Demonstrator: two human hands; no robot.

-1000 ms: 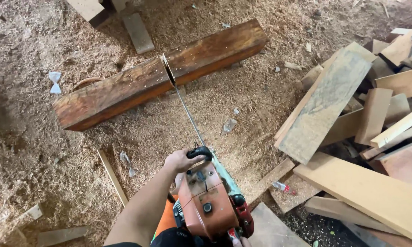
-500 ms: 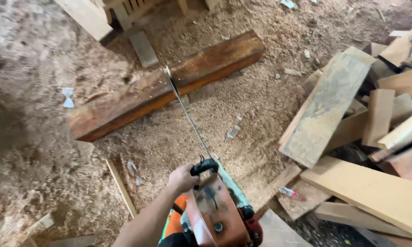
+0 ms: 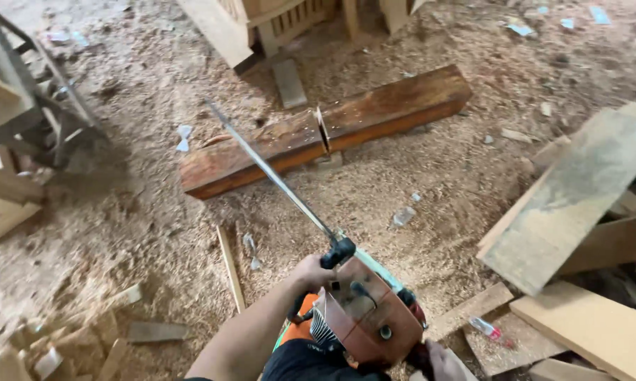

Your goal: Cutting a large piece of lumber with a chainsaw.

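Note:
I hold an orange chainsaw [image 3: 364, 317] low in front of me. My left hand [image 3: 308, 272] is closed around its black front handle. My right hand [image 3: 441, 363] shows only partly at the bottom edge, against the rear of the saw body. The long bar [image 3: 272, 171] points up and to the left, and its tip hangs above the left half of a reddish wooden beam [image 3: 395, 106] lying on the sawdust. The beam has a narrow cut [image 3: 323, 131] across its middle. The bar is out of that cut.
Sawdust covers the floor [image 3: 141, 233]. A stack of planks and offcuts [image 3: 579, 204] lies at the right. A metal frame [image 3: 43, 113] stands at the left and pale wooden crates [image 3: 289, 21] at the top. Thin strips and scraps [image 3: 229, 268] lie near my arm.
The saw bar sat in the cut in the beam; it has since come out and swung left. My view has shifted, so the beam now lies further right.

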